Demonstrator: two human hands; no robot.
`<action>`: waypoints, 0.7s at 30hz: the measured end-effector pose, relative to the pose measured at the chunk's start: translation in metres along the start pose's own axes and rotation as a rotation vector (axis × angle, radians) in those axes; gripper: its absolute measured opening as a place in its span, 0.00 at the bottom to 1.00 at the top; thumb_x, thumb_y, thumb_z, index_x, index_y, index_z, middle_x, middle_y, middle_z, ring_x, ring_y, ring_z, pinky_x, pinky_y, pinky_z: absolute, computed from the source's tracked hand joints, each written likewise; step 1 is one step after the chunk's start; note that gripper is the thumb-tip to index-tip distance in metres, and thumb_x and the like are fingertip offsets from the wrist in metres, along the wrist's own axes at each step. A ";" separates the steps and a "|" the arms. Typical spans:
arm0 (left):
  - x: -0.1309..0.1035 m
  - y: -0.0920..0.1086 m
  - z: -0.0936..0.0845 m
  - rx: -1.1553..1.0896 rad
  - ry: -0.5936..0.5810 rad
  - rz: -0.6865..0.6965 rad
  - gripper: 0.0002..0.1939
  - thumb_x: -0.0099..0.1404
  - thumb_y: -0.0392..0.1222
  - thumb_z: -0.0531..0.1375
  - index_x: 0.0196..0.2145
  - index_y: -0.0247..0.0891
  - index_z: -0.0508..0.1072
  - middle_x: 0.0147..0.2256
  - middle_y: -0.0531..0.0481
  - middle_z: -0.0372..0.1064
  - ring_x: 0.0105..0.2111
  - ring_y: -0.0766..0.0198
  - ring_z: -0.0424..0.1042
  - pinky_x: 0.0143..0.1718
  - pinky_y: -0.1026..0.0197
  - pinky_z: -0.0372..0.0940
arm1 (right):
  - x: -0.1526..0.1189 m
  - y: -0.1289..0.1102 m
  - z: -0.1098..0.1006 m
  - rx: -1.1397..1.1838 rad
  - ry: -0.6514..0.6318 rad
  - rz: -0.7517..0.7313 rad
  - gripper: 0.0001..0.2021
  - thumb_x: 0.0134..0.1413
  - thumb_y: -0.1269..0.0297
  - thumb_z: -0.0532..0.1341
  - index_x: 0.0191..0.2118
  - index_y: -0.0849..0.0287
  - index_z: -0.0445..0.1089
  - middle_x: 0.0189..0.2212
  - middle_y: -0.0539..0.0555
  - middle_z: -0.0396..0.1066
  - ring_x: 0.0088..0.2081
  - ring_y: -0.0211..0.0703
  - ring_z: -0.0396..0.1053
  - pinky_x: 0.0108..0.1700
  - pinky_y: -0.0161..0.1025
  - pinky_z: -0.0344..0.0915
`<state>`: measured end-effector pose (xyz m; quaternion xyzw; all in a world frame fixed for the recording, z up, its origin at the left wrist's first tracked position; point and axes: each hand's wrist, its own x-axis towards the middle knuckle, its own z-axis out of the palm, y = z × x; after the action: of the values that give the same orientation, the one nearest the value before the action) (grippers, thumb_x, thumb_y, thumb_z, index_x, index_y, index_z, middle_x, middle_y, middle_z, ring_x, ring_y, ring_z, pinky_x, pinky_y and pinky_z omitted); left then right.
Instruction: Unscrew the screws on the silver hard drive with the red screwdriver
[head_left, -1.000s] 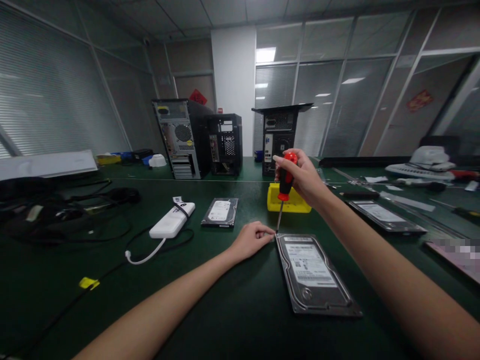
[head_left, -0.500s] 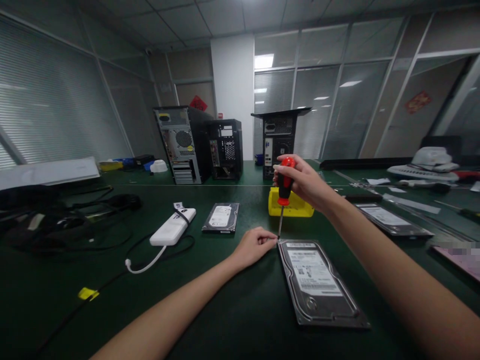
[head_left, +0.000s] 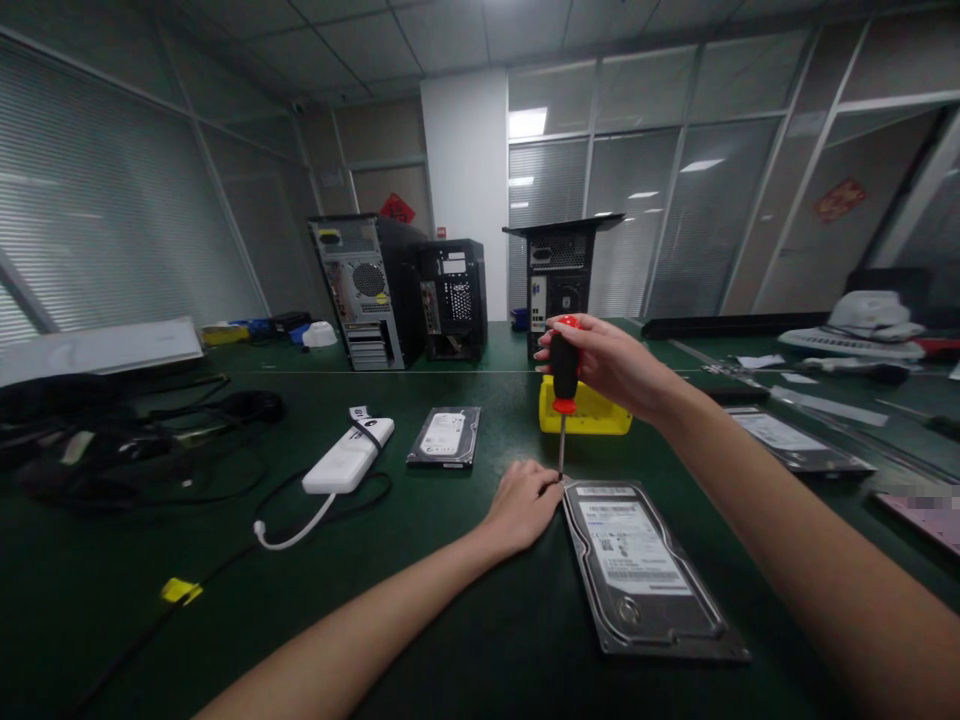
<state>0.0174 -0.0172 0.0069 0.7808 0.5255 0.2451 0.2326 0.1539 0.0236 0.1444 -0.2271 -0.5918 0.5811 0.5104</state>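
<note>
My right hand [head_left: 600, 355] is closed around the handle of a red and black screwdriver [head_left: 565, 375], held upright. Its shaft points straight down to the far left corner of a hard drive [head_left: 637, 565], which lies label side up before me. Beside that corner, my left hand [head_left: 523, 505] rests low on the table with its fingers bent and pressed together, close to the screwdriver's tip. What sits between those fingertips, perhaps a screw, is too small to make out. Behind the screwdriver stands a yellow tray [head_left: 600, 415].
A smaller hard drive [head_left: 446, 437] and a white power strip [head_left: 347, 458] lie to the left. Several computer cases [head_left: 454, 300] stand at the back. On the right are another drive [head_left: 787, 440], metal strips and a white cap [head_left: 870, 320]. Black cables [head_left: 150, 420] lie far left.
The screwdriver's handle has turned in my right hand, with my fingers shifted around it. My left hand has moved slightly right, its fingers more curled at the corner. The view has shifted a little.
</note>
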 end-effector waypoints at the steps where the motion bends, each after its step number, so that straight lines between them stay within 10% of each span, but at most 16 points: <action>1: 0.000 0.002 0.001 0.015 -0.010 -0.015 0.17 0.68 0.43 0.49 0.41 0.38 0.77 0.39 0.45 0.69 0.44 0.55 0.64 0.47 0.57 0.57 | 0.000 -0.001 0.001 0.007 0.003 0.011 0.12 0.46 0.63 0.66 0.36 0.59 0.65 0.32 0.51 0.68 0.33 0.37 0.68 0.38 0.39 0.68; 10: 0.009 -0.004 0.000 -0.055 -0.071 -0.087 0.18 0.66 0.41 0.49 0.44 0.44 0.77 0.42 0.49 0.72 0.45 0.55 0.65 0.47 0.59 0.57 | -0.001 0.007 0.007 -0.089 0.056 -0.100 0.24 0.39 0.58 0.71 0.38 0.55 0.56 0.25 0.44 0.65 0.25 0.32 0.63 0.29 0.33 0.62; 21: 0.012 -0.003 -0.001 -0.087 -0.106 -0.113 0.20 0.65 0.40 0.48 0.47 0.41 0.76 0.45 0.49 0.73 0.49 0.56 0.65 0.52 0.59 0.55 | 0.000 0.002 0.004 0.011 0.086 -0.059 0.15 0.41 0.61 0.68 0.32 0.60 0.63 0.29 0.49 0.66 0.30 0.35 0.66 0.33 0.35 0.65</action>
<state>0.0191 -0.0047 0.0074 0.7509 0.5445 0.2126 0.3073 0.1500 0.0222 0.1433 -0.2317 -0.5727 0.5587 0.5534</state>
